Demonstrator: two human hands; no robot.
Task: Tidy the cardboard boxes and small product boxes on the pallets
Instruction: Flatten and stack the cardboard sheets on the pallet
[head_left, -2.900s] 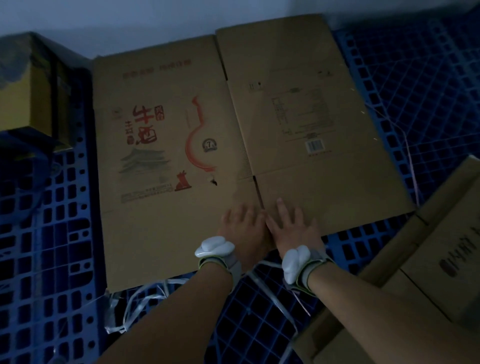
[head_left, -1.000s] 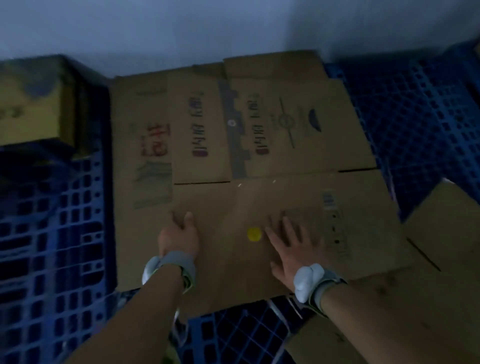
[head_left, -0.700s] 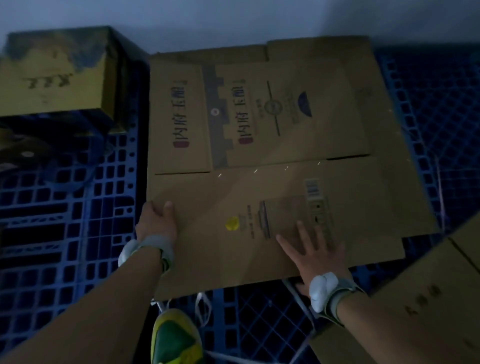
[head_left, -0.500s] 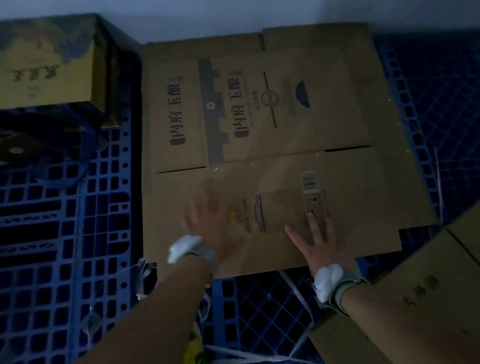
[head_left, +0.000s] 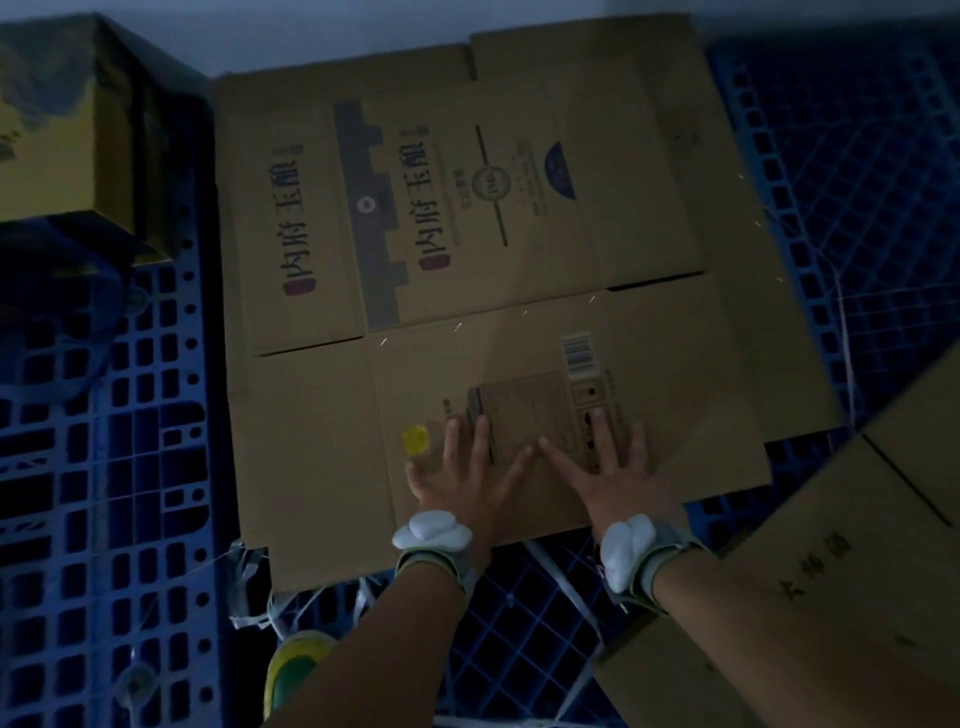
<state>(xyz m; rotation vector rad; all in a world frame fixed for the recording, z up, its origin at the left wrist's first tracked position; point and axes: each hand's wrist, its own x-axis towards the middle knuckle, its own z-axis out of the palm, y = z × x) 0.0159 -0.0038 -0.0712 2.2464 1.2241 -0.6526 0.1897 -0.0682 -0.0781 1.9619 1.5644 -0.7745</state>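
In dim light, a person leans over a blue pallet (head_left: 104, 467) with both hands flat on a flattened cardboard box (head_left: 322, 447), the left hand (head_left: 457, 478) and right hand (head_left: 608, 478) side by side near its closest edge, fingers spread wide and holding nothing. The sheet lies on top of a second flattened carton (head_left: 748, 312), whose edge shows along the far and right sides, so the two are not squared up. Any push from the hands alone may skid the top sheet across the smooth board beneath rather than settle it, leaving the stack more askew. The far flaps, which the hands do not reach, could lift at the fold. Loose white strapping (head_left: 566, 582) trails over the pallet grid just below the near edge and beside the person's shoe (head_left: 291, 665); it could catch a foot or be dragged under the cardboard. A larger cardboard box (head_left: 831, 571) sits close under the right forearm and may be knocked by a wide sweep. A yellow product box (head_left: 52, 145) stands apart at the far left, still to be dealt with.
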